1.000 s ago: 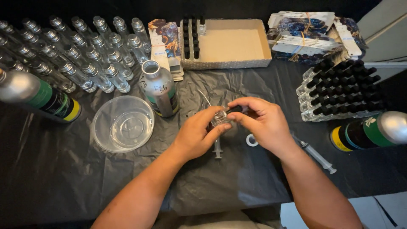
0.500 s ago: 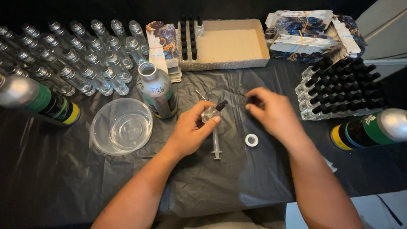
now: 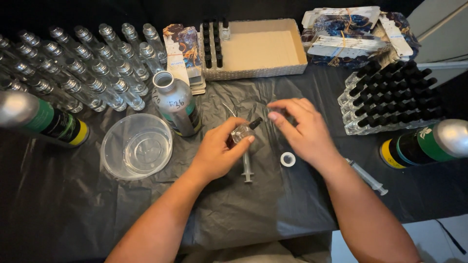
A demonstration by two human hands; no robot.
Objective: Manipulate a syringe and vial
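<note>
2 hands (image 3: 217,153), 2 syringes (image 3: 247,168), 1 clear bowl (image 3: 136,146), 1 cardboard box (image 3: 256,48)

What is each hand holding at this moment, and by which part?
The left hand grips a small clear bottle by its body, black cap free. The right hand hovers beside it; whether it holds anything cannot be told.

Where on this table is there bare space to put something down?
Bare black sheet lies in front of the clear bowl, at the near left. Another patch sits between the forearms, below the syringe. The back is crowded: clear bottles, cardboard tray, capped bottles.
</note>
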